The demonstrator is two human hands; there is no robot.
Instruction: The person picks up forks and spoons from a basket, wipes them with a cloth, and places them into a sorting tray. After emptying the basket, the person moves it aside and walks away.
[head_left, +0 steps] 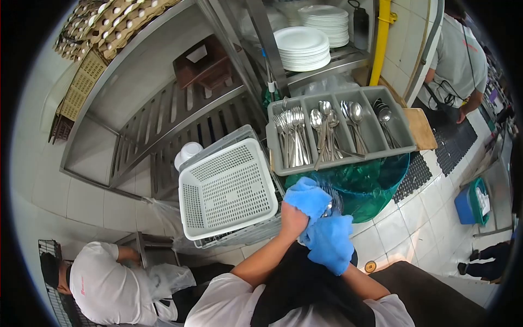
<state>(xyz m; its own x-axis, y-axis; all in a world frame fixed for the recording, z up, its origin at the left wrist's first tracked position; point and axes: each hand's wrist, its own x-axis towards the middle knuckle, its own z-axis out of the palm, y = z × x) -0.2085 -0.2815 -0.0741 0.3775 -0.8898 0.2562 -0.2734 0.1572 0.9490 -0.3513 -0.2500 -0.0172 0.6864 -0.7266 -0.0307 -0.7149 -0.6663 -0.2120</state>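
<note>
A blue cloth [328, 234] is bunched around both of my hands, just in front of the grey cutlery tray. My left hand [295, 219] is closed on the cloth, its fingers mostly covered. My right hand [343, 267] is wrapped in the cloth's lower part, its fingers hidden. Between the hands, some shiny cutlery [328, 208] shows, partly covered and blurred. The grey tray [342, 161] has compartments holding forks [293, 136], spoons [356, 113] and other metal cutlery.
A white perforated basket [229, 188] sits on a grey crate at left. Stacked white plates [302, 49] stand on a shelf. Below the tray is a green-bagged bin [376, 191]. One person [114, 280] is at lower left, another [457, 54] at upper right.
</note>
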